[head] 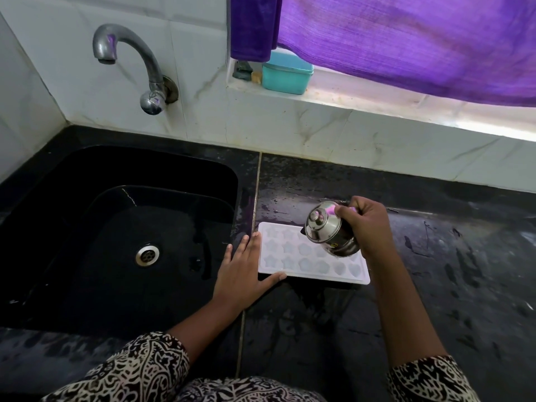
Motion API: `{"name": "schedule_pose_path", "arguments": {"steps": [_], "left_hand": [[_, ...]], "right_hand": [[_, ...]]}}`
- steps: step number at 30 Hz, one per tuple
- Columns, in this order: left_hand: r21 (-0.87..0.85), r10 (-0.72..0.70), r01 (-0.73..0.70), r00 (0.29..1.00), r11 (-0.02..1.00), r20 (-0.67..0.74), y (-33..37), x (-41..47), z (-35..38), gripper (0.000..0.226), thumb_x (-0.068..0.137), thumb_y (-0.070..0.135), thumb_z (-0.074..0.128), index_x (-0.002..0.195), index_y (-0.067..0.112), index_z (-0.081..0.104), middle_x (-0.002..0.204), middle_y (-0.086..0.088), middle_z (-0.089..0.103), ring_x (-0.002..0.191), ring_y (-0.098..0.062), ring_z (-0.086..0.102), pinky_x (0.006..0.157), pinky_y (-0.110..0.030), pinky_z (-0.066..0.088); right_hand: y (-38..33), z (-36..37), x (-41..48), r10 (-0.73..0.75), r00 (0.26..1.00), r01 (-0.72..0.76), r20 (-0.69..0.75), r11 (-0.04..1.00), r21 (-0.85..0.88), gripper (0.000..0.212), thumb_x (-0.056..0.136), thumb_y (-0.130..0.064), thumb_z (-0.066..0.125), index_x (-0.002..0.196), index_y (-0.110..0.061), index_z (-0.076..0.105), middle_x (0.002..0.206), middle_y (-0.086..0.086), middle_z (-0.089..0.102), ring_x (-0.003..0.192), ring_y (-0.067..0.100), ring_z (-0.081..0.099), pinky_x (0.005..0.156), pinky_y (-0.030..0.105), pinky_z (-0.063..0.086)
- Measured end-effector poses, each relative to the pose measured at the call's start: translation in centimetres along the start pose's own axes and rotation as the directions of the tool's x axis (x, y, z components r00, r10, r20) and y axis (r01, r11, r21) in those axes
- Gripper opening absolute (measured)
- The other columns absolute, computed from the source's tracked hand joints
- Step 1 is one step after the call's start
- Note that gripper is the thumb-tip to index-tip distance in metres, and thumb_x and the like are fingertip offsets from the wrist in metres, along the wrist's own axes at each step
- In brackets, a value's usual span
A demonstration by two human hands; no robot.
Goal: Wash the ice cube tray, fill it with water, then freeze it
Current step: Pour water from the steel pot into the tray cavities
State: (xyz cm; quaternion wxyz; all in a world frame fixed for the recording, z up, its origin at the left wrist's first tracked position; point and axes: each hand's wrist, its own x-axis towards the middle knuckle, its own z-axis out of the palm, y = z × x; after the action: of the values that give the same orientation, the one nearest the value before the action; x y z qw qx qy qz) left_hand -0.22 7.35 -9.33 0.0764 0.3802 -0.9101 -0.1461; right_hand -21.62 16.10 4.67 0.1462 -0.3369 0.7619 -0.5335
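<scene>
A white ice cube tray (293, 261) with star and heart shaped wells lies flat on the black counter, just right of the sink. My left hand (243, 268) rests flat against the tray's left edge, thumb under its near corner, fingers spread. My right hand (365, 224) grips a small lidded steel jug (326, 229), tilted to the left over the tray's far right wells. The jug hides part of the tray. Whether water flows from it I cannot tell.
A black sink (116, 227) with a steel drain (147, 254) lies left of the tray. A steel tap (127, 62) juts from the white tiled wall. A teal box (285, 74) sits on the sill under a purple curtain (406, 39). The black counter (435, 271) is wet.
</scene>
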Motion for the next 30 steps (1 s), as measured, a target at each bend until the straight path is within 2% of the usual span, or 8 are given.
{"name": "schedule_pose_path", "arguments": {"steps": [3,6,10,12,16,23,30], "left_hand": [[0.001,0.005,-0.005,1.0,1.0,-0.001,0.0,0.0,0.1,0.116,0.071,0.092,0.003,0.156,0.014,0.005,0.163,0.002,0.017,0.151,-0.014,0.009,0.12,-0.041,0.004],[-0.003,0.005,-0.005,1.0,1.0,-0.003,-0.1,0.0,0.1,0.115,0.072,0.092,0.005,0.156,0.014,0.004,0.163,0.002,0.016,0.151,-0.014,0.008,0.119,-0.04,0.003],[-0.005,0.004,-0.004,1.0,1.0,0.003,0.0,-0.1,0.0,0.113,0.073,0.091,0.008,0.156,0.014,0.003,0.164,0.002,0.014,0.151,-0.013,0.007,0.12,-0.04,0.002],[-0.007,0.005,-0.005,1.0,1.0,0.003,0.0,0.0,0.0,0.113,0.073,0.091,0.007,0.156,0.015,0.003,0.164,0.002,0.013,0.151,-0.013,0.006,0.12,-0.04,0.001],[-0.016,0.007,-0.007,1.0,1.0,0.002,0.0,-0.1,-0.1,0.115,0.072,0.092,0.006,0.156,0.014,0.004,0.164,0.002,0.014,0.151,-0.014,0.006,0.12,-0.04,0.001],[-0.015,0.003,-0.003,1.0,1.0,0.004,0.0,0.0,0.0,0.115,0.071,0.092,0.004,0.156,0.014,0.003,0.164,0.001,0.014,0.151,-0.014,0.006,0.12,-0.04,0.002],[-0.021,0.005,-0.005,1.0,1.0,-0.002,0.0,0.0,0.0,0.117,0.07,0.093,0.002,0.156,0.014,0.004,0.164,0.001,0.015,0.151,-0.014,0.007,0.12,-0.04,0.002]], "right_hand": [[-0.4,0.0,-0.1,-0.008,1.0,0.008,0.015,1.0,-0.026,0.038,0.077,-0.009,0.068,0.055,-0.016,0.039,0.058,0.013,0.044,0.06,0.023,0.047,0.057,0.035,0.045],[-0.7,0.0,-0.1,-0.027,0.999,0.028,0.02,0.998,-0.048,0.037,0.077,-0.011,0.069,0.056,-0.014,0.039,0.058,0.014,0.042,0.059,0.022,0.045,0.057,0.036,0.042],[-1.0,-0.1,-0.1,-0.038,0.999,0.041,0.036,0.997,-0.071,0.032,0.078,-0.012,0.068,0.058,-0.01,0.042,0.062,0.022,0.047,0.061,0.027,0.049,0.059,0.04,0.046],[-1.2,-0.1,-0.1,-0.049,0.998,0.051,0.032,0.996,-0.079,0.036,0.077,-0.011,0.068,0.056,-0.013,0.04,0.058,0.019,0.044,0.059,0.025,0.046,0.057,0.037,0.043],[-1.6,0.0,-0.1,-0.075,0.996,0.078,0.037,0.993,-0.087,0.041,0.077,-0.008,0.068,0.052,-0.018,0.038,0.05,0.001,0.039,0.053,0.018,0.04,0.053,0.028,0.037],[-2.0,0.0,0.0,-0.081,0.995,0.087,0.051,0.989,-0.12,0.035,0.079,-0.009,0.066,0.055,-0.014,0.041,0.059,0.017,0.048,0.06,0.026,0.048,0.058,0.036,0.044],[-2.3,0.0,0.0,-0.086,0.995,0.091,0.045,0.989,-0.116,0.038,0.079,-0.009,0.066,0.053,-0.017,0.039,0.054,0.006,0.042,0.058,0.022,0.044,0.057,0.034,0.04]]}}
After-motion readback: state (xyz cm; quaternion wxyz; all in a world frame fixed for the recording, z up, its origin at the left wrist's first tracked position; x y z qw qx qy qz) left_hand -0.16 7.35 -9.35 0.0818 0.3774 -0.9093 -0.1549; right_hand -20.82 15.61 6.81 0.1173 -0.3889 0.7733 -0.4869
